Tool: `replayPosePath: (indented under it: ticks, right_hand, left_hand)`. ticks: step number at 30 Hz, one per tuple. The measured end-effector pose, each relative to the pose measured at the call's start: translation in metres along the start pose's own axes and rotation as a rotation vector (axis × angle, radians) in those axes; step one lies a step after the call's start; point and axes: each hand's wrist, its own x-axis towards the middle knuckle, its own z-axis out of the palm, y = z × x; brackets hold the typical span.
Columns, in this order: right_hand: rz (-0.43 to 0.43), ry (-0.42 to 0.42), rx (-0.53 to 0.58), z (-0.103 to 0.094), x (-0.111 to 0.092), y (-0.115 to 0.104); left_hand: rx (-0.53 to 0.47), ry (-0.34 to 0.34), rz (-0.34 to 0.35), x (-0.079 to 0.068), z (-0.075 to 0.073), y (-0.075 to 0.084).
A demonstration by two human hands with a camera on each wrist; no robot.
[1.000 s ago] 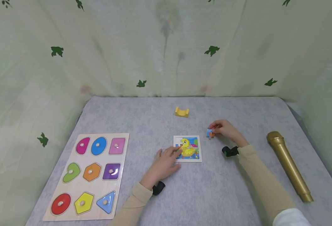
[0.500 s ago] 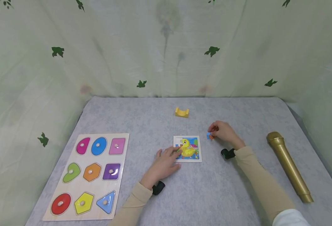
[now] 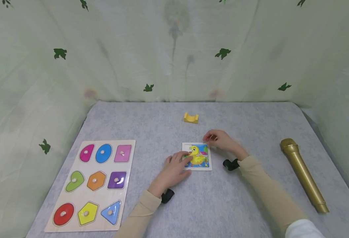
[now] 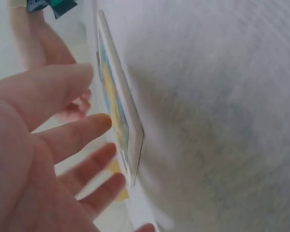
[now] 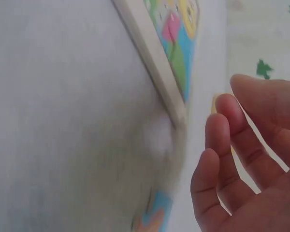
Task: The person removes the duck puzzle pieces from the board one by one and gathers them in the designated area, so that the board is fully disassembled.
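A small square puzzle with a yellow duck picture [image 3: 197, 160] lies in a white frame [image 3: 204, 169] mid-table. Its upper-left part shows a pale patch. My left hand [image 3: 170, 172] rests its outstretched fingertips on the puzzle's left side, hiding some of it. At the frame's upper-right corner is my right hand [image 3: 219, 139], fingers loosely bent, nothing seen between them. The right wrist view shows a blurred blue and orange puzzle piece [image 5: 158, 210] lower on the table, apart from the fingers. In the head view I cannot make out that piece.
At left lies a wooden shape board [image 3: 100, 168] with several knobbed coloured shapes. A yellow block with a curved notch [image 3: 191, 118] stands behind the puzzle. A gold microphone [image 3: 305, 175] lies at the right. Pale curtains [image 3: 174, 49] hang behind the table.
My right hand has moved left, from the blue and orange puzzle piece its fingers were on, to the frame's upper-right corner. My left hand stays almost where it was.
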Motion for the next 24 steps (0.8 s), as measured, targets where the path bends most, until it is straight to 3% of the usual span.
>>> replayPosePath:
  ticks: [5, 11, 18, 24]
  right_hand:
    - [-0.070, -0.089, -0.033, 0.020, 0.010, -0.006]
    - [-0.134, -0.137, -0.106, 0.028, 0.020, -0.011]
    - [-0.102, -0.207, -0.167, 0.030, 0.029, -0.017]
    - [-0.088, -0.220, -0.151, 0.031, 0.033, -0.020]
  left_hand:
    - [-0.009, -0.042, 0.054, 0.002, 0.001, 0.000]
    - [-0.020, -0.081, 0.068, 0.002, 0.001, 0.000]
    - [-0.041, -0.089, 0.082, 0.001, 0.002, -0.001]
    - [-0.037, -0.085, 0.060, 0.003, 0.003, 0.000]
